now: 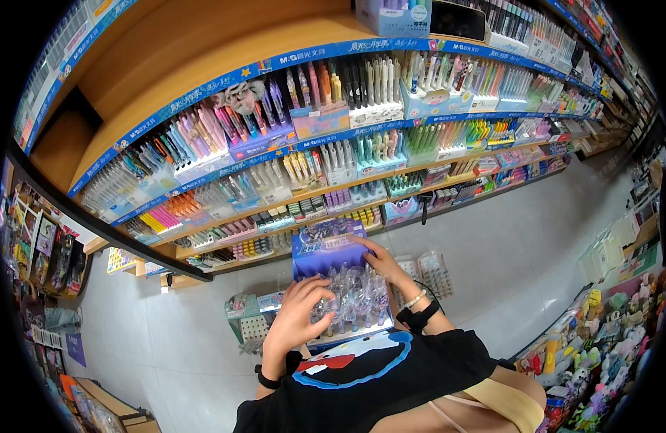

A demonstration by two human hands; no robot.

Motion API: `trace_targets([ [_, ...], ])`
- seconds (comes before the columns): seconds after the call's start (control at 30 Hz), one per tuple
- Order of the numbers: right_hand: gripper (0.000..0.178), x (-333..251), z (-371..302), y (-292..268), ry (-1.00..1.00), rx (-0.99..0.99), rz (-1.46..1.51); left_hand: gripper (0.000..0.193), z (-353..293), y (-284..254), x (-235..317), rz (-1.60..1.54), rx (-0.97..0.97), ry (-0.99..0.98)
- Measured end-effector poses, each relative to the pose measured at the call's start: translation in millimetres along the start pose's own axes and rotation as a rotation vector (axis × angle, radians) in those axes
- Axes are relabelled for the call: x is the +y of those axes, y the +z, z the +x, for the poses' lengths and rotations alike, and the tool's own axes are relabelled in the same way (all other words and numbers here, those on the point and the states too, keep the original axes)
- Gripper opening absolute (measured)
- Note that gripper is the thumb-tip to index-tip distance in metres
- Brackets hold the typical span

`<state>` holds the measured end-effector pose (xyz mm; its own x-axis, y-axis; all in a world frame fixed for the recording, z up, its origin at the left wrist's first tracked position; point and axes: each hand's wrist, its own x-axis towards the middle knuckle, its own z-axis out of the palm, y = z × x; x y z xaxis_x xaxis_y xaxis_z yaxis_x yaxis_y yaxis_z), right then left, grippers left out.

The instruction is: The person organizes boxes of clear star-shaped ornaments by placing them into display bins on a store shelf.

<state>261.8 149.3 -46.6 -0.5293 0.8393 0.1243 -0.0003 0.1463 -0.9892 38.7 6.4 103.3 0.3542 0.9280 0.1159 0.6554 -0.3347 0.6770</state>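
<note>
Close in front of my body is a display box (382,326) with a purple back panel (304,265). Rows of pens in clear wrapping (356,296) stand upright in it. My left hand (301,309) is at the box's left side, fingers apart and curved over the nearest pens. I see no pen clearly gripped in it. At the right edge of the back panel, my right hand (380,261) has its fingers bent over the card, gripping the box there. What the box rests on is hidden.
Shelves (333,186) full of pens and markers curve across the front. White trays with holes (255,329) lie on the grey floor (185,346) left of the box, and another holed tray (435,273) lies right. Plush toys (600,339) crowd the right side. A black frame bar (109,234) stands left.
</note>
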Motion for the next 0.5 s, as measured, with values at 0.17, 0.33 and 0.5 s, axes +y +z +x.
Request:
trace_targets([
  [0.17, 0.054, -3.0, -2.4, 0.4, 0.012, 0.002, 0.013, 0.036, 4.5, -3.3, 26.0, 0.146, 0.078, 0.037],
  [0.33, 0.055, -3.2, -0.1, 1.5, 0.013, 0.0, 0.018, 0.037, 7.6, 5.0, 18.1, 0.198, 0.058, 0.024],
  [0.5, 0.054, -2.4, 0.1, 1.9, 0.008, -0.007, 0.003, 0.04, 7.9, 5.7, 13.4, 0.18, 0.044, 0.03],
])
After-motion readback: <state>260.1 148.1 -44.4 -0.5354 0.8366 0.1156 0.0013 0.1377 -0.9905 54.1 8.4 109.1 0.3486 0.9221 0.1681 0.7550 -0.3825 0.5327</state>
